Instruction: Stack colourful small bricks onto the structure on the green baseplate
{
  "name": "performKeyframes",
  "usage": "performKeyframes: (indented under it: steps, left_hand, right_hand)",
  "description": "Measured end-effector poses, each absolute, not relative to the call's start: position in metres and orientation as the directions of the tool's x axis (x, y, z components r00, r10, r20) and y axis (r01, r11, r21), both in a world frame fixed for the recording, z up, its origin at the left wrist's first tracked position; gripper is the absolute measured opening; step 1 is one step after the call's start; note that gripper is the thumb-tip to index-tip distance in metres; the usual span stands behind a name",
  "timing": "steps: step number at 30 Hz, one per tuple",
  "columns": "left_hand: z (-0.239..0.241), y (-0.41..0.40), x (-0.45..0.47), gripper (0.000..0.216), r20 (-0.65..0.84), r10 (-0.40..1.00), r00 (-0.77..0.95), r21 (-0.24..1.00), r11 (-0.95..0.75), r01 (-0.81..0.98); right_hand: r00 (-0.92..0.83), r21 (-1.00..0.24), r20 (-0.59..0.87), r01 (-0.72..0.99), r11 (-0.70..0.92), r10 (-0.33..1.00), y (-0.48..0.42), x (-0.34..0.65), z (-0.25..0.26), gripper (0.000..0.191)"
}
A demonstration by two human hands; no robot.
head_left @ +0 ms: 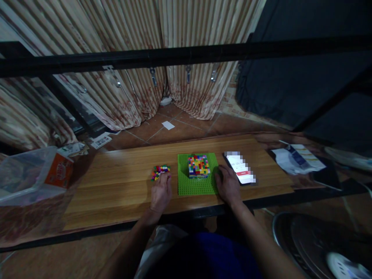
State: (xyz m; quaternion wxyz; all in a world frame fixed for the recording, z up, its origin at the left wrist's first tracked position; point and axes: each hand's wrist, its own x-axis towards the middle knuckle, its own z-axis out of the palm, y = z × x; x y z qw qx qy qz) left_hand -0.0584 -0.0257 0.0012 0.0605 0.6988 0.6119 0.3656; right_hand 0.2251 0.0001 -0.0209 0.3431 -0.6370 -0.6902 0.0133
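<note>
A green baseplate (186, 182) lies on the wooden table (116, 182) with a multicoloured block of small bricks (198, 166) built on its far half. A small pile of loose coloured bricks (159, 171) lies just left of the plate. My left hand (161, 192) rests on the table right below that pile, fingers curled and reaching into it. My right hand (227, 185) lies flat at the plate's right edge, fingers stretched out, holding nothing.
A lit phone (240, 168) lies right of my right hand. Papers (299, 158) sit at the table's far right end. A clear plastic bag with an orange box (59, 170) is at the left. A black bar (186, 56) crosses overhead. A fan (319, 244) stands at the lower right.
</note>
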Motion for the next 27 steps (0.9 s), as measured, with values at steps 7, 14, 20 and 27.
performKeyframes:
  steps: [7,14,20,27]
  left_hand:
    - [0.002,-0.026,-0.056,0.02,0.409,0.912,-0.014,0.55,-0.234,0.802]
    - [0.025,-0.011,-0.021,0.016,0.491,0.871,0.034,0.629,-0.382,0.677]
    - [0.036,0.011,-0.001,0.015,0.487,0.873,0.035,0.689,-0.408,0.599]
    - [0.026,0.019,0.002,0.016,0.407,0.914,-0.001,0.778,-0.346,0.524]
  right_hand:
    - [0.044,-0.453,0.455,0.871,0.189,0.889,0.001,0.226,-0.022,0.034]
    - [0.045,-0.447,0.444,0.877,0.177,0.895,0.0,0.225,-0.019,0.035]
    - [0.045,-0.462,0.454,0.866,0.191,0.89,0.0,0.225,-0.019,0.035]
    - [0.055,-0.461,0.452,0.869,0.18,0.891,0.0,0.224,-0.018,0.035]
